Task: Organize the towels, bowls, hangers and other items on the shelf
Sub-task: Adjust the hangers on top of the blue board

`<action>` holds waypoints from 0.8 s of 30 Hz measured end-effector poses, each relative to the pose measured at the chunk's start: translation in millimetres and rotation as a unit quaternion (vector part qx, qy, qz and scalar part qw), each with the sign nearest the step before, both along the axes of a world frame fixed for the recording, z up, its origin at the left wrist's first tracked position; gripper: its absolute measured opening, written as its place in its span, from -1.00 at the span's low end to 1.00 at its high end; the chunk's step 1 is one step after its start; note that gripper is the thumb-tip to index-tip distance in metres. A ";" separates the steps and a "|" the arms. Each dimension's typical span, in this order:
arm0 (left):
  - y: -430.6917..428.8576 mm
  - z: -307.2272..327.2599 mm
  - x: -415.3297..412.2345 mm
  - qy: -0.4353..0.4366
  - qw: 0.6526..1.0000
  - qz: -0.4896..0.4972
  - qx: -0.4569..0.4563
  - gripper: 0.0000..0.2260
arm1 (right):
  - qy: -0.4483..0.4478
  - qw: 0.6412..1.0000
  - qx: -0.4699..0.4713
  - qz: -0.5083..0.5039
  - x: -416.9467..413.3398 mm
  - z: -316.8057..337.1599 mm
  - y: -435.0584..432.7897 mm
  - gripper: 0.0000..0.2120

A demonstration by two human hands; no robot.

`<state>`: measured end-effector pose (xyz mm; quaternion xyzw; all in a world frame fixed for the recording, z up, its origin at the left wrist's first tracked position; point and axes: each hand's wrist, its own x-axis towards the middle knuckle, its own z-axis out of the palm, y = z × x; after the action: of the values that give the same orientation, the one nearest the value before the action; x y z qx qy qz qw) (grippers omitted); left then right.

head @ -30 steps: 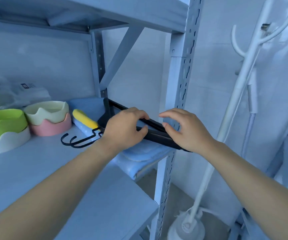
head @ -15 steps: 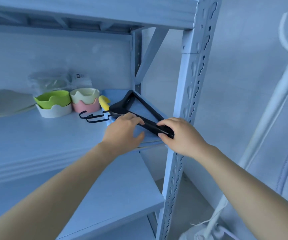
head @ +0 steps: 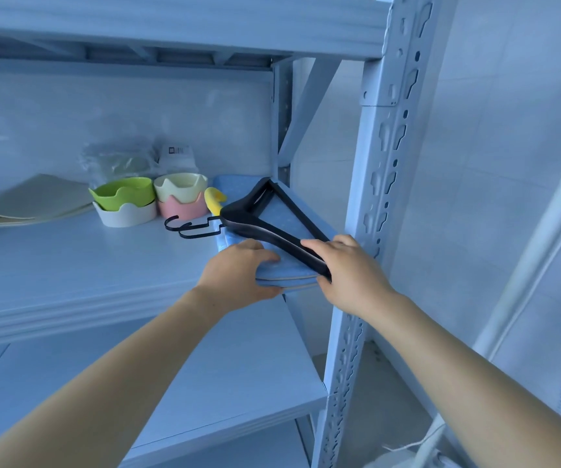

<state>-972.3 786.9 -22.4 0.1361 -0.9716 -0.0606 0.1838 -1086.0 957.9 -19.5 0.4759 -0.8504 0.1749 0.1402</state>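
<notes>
Black hangers (head: 265, 224) lie stacked on folded blue towels (head: 279, 214) at the right end of the middle shelf (head: 69, 265), hooks pointing left. My right hand (head: 350, 271) grips the near end of the hangers. My left hand (head: 238, 275) holds the front edge of the towel stack, fingers on top and thumb below. A yellow item (head: 214, 199) pokes out behind the hangers. Left of it stand a cream bowl on a pink bowl (head: 181, 197) and a green bowl on a white bowl (head: 123, 204).
A steel upright (head: 373, 197) stands right beside my right hand. Clear plastic bags (head: 127, 162) lie against the back wall and a flat beige mat (head: 32, 201) at the far left. A lower shelf (head: 204, 383) is below; a white coat stand (head: 542, 231) on the right.
My view has pulled back and shifted left. My left hand moved off the hangers down to the front edge of the towels. My right hand keeps its grip on the hangers' end.
</notes>
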 end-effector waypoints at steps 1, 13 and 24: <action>-1.1 1.1 -1.9 -0.001 1.000 -0.002 -0.001 -0.56 | -0.004 1.000 -0.002 0.001 -2.4 -0.7 -0.2 -0.43; -16.6 3.5 -17.8 -0.011 0.999 0.010 0.033 -0.57 | -0.012 0.999 -0.020 0.036 -22.6 -3.0 -16.7 -0.44; -25.2 3.5 -27.1 -0.020 0.999 0.011 0.040 -0.56 | -0.002 0.996 -0.047 0.071 -34.1 -7.3 -22.0 -0.47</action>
<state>-999.4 761.6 -18.9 0.1547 -0.9705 -0.0942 0.1592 -1120.1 935.8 -26.8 0.5281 -0.8054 0.2246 0.1482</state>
